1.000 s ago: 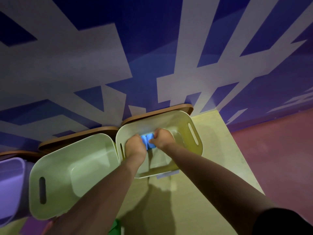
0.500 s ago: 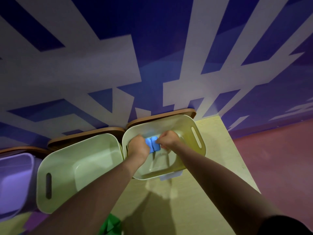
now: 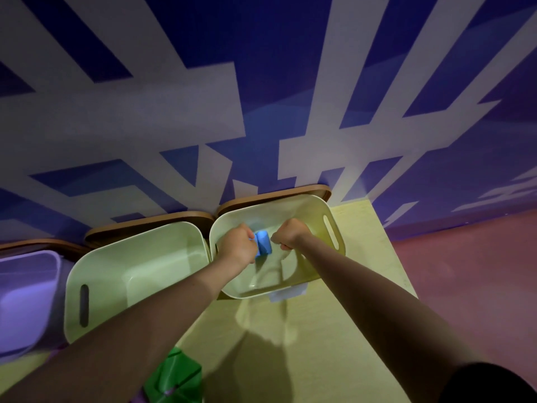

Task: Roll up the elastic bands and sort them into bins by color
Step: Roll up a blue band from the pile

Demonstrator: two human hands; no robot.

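A rolled blue elastic band (image 3: pixel 263 242) hangs inside the right-hand pale green bin (image 3: pixel 334 228), above its floor. My left hand (image 3: pixel 236 245) is closed against the roll's left side and seems to hold it. My right hand (image 3: pixel 287 235) is a closed fist just right of the roll, a small gap away from it. A second pale green bin (image 3: pixel 87 274) stands to the left, with nothing seen inside. A lilac bin (image 3: pixel 55 274) is at the far left edge. A green elastic band (image 3: pixel 177 376) lies bunched on the table near my left forearm.
The bins stand in a row on a light wooden table (image 3: pixel 334 338) against a blue and white patterned wall (image 3: pixel 261 97). Brown lids (image 3: pixel 151 223) lean behind the bins. The table's right edge drops to a reddish floor (image 3: pixel 470 280).
My right hand has drawn a little away from the blue roll, which now shows more fully between the hands. The view has shifted slightly.
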